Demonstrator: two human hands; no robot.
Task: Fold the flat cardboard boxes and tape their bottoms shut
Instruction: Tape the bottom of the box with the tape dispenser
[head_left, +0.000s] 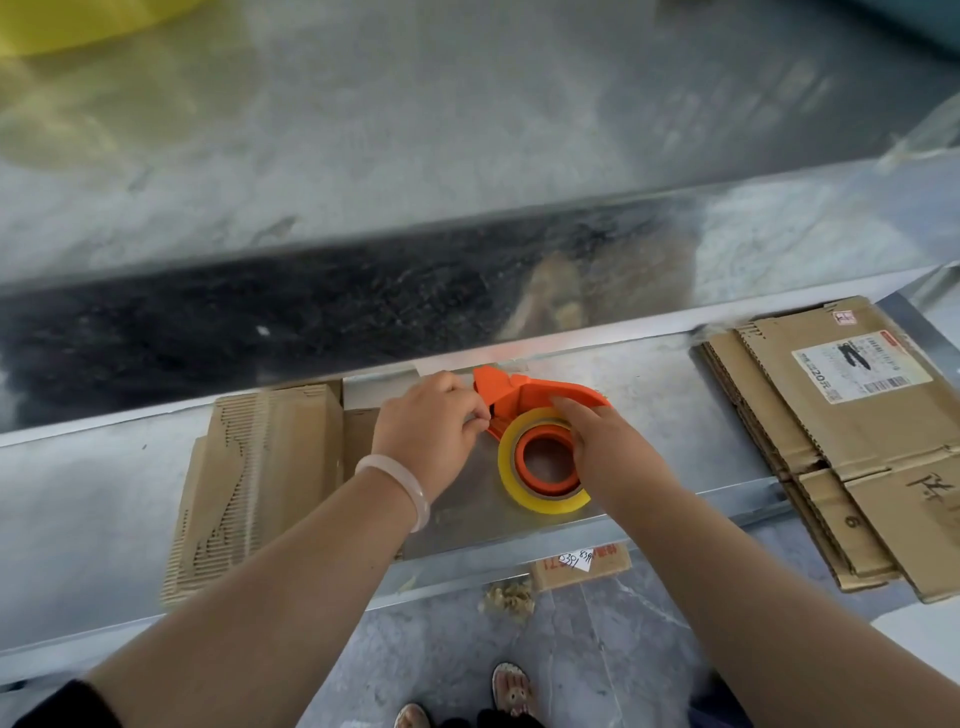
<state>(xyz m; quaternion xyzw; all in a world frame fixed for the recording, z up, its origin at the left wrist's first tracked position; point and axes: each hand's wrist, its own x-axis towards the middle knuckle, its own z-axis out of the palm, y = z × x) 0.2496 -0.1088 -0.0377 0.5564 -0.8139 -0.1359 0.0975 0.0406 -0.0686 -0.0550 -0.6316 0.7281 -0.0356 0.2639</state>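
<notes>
1. The tape dispenser (524, 392), orange plastic, is lying on its side on the metal bench (78, 509), near the middle, close to the bench's raised back edge.
2. The tape roll (550, 503), clear-yellowish, is sitting on the dispenser's orange hub, with the hub's open centre facing up toward the camera.
3. The left hand (426, 431) is reaching in from the left with fingers curled. Its fingertips are pinching at the dispenser's narrow front end. Whether they are gripping the plastic or the loose tape end: cannot tell.
4. A pale bracelet (400, 486) is sitting on the left wrist.
5. The right hand (610, 447) is lying over the right side of the roll with fingers fairly straight. The forefinger is reaching onto the orange frame. The thumb is hidden.
6. A stack of flat cardboard boxes (841, 457) is lying on the right end of the bench, well apart from the dispenser. The top sheet is carrying a white printed label and handwritten marks, and the stack is overhanging the bench's near edge.
7. A second flat cardboard stack (254, 478), with a corrugated layer showing, is lying just left of the left hand and partly under its wrist.
8. A cardboard scrap (608, 564) with writing on it is lying on the floor below the bench's front edge.
9. Sandalled feet (511, 688) are showing at the bottom of the view.
</notes>
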